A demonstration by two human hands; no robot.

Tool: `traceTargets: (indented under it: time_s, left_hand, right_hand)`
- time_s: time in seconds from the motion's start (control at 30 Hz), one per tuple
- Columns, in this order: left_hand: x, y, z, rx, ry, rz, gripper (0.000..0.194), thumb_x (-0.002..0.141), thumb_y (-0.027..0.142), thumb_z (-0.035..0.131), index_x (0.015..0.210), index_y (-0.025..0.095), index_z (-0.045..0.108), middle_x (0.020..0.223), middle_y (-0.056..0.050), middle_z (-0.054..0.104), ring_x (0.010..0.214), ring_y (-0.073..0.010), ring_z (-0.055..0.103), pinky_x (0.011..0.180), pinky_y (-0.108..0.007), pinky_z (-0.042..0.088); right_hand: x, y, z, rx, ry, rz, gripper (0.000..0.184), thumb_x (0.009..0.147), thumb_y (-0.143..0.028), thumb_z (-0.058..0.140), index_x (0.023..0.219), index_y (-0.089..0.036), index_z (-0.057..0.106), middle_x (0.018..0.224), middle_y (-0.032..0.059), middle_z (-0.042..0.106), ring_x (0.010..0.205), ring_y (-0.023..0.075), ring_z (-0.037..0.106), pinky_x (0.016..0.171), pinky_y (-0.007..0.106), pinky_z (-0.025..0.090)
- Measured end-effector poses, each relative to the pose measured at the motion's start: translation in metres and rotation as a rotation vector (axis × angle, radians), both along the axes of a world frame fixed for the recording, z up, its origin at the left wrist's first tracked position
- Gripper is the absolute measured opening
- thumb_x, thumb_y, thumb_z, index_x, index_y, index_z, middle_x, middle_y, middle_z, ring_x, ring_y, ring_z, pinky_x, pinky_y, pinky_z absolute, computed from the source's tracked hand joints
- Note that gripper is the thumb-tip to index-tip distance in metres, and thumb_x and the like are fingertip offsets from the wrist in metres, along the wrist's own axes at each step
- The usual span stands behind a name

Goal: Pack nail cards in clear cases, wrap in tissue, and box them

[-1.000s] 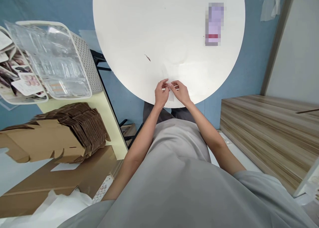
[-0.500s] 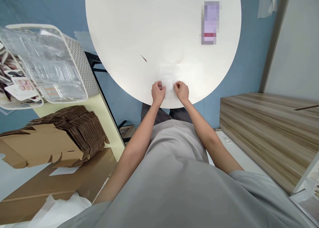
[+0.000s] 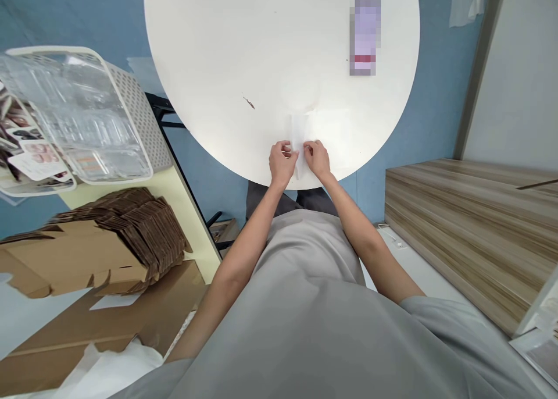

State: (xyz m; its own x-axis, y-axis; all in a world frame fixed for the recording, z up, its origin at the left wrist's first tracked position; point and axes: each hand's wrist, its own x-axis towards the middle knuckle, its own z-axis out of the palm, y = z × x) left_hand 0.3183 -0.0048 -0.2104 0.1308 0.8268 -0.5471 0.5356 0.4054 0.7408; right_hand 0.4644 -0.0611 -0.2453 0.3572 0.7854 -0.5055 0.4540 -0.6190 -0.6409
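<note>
A thin, translucent white sheet (image 3: 299, 130), perhaps plastic or paper, lies on the white round table (image 3: 209, 56) near its front edge. It hardly stands out against the tabletop, and a fold or raised edge runs along its left side. My left hand (image 3: 283, 161) grips that left side, thumb against the sheet and fingers curled. At the right side, my right hand (image 3: 317, 157) pinches the sheet between thumb and fingertips. Only a narrow strip of it separates the two hands.
A blurred purple rectangular item (image 3: 365, 37) lies at the table's far right. To the left are a white basket (image 3: 131, 91) of clear plastic containers and a stack of flat brown cardboard boxes (image 3: 148, 230). A wood-grain cabinet (image 3: 457, 224) stands at right.
My left hand has moved right, toward my right hand, bringing the sheet's left side inward so that it looks narrower. My right hand has barely moved.
</note>
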Motion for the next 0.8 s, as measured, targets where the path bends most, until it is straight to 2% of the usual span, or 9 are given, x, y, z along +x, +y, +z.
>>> traceTargets:
  time_s: [0.17, 0.3, 0.4, 0.47, 0.57, 0.67, 0.8]
  left_hand:
    - [0.028, -0.008, 0.007, 0.036, 0.017, -0.083, 0.034, 0.094, 0.021, 0.082, 0.125, 0.025, 0.068, 0.126, -0.009, 0.071, 0.092, -0.0201, 0.072, 0.097, -0.04, 0.062]
    - [0.048, -0.01, 0.004, 0.041, 0.038, -0.141, 0.036, 0.094, 0.022, 0.085, 0.124, 0.027, 0.065, 0.129, -0.008, 0.07, 0.092, -0.0199, 0.072, 0.1, -0.041, 0.061]
    - [0.059, -0.014, 0.0, 0.052, 0.052, -0.183, 0.037, 0.094, 0.022, 0.084, 0.125, 0.028, 0.064, 0.133, -0.01, 0.067, 0.11, -0.0244, 0.073, 0.103, -0.041, 0.06]
    - [0.063, -0.017, -0.002, 0.049, 0.038, -0.206, 0.038, 0.094, 0.022, 0.084, 0.126, 0.027, 0.064, 0.136, -0.012, 0.065, 0.122, -0.0271, 0.071, 0.107, -0.042, 0.059]
    - [0.062, -0.019, -0.007, 0.027, -0.032, -0.234, 0.041, 0.091, 0.021, 0.086, 0.127, 0.025, 0.067, 0.139, -0.014, 0.063, 0.13, -0.0298, 0.069, 0.115, -0.044, 0.057]
    - [0.052, -0.016, -0.014, 0.025, -0.032, -0.177, 0.044, 0.089, 0.015, 0.083, 0.131, 0.024, 0.069, 0.141, -0.015, 0.064, 0.137, -0.0311, 0.067, 0.123, -0.046, 0.053]
    - [0.038, -0.007, -0.024, -0.08, 0.012, -0.078, 0.038, 0.094, 0.015, 0.077, 0.132, 0.022, 0.072, 0.14, -0.016, 0.07, 0.127, -0.0286, 0.073, 0.121, -0.047, 0.056]
  right_hand:
    - [0.024, -0.011, 0.006, -0.029, 0.125, 0.001, 0.042, 0.104, -0.026, 0.062, 0.144, -0.016, 0.073, 0.129, 0.0162, 0.083, 0.113, 0.0313, 0.08, 0.111, 0.049, 0.062]
    - [0.038, -0.025, 0.015, 0.067, 0.225, -0.102, 0.036, 0.107, -0.039, 0.06, 0.132, -0.021, 0.078, 0.134, 0.0132, 0.083, 0.107, 0.0275, 0.083, 0.107, 0.048, 0.065]
    - [0.042, -0.032, 0.018, 0.098, 0.248, -0.195, 0.039, 0.106, -0.054, 0.064, 0.123, -0.023, 0.08, 0.127, 0.0124, 0.084, 0.11, 0.0286, 0.082, 0.108, 0.048, 0.065]
    - [0.041, -0.034, 0.017, 0.074, 0.189, -0.249, 0.04, 0.103, -0.056, 0.068, 0.12, -0.022, 0.08, 0.124, 0.0137, 0.085, 0.113, 0.0306, 0.081, 0.11, 0.05, 0.063]
    - [0.038, -0.034, 0.013, 0.011, 0.081, -0.338, 0.037, 0.104, -0.052, 0.069, 0.117, -0.02, 0.081, 0.123, 0.0154, 0.084, 0.11, 0.0297, 0.079, 0.112, 0.05, 0.061]
    - [0.034, -0.033, 0.007, 0.0, 0.042, -0.415, 0.032, 0.104, -0.046, 0.069, 0.115, -0.019, 0.081, 0.122, 0.0145, 0.082, 0.105, 0.0258, 0.077, 0.11, 0.047, 0.061]
    - [0.033, -0.032, 0.0, -0.004, 0.09, -0.47, 0.028, 0.102, -0.046, 0.072, 0.111, -0.02, 0.08, 0.119, 0.0118, 0.082, 0.104, 0.0235, 0.075, 0.106, 0.042, 0.062]
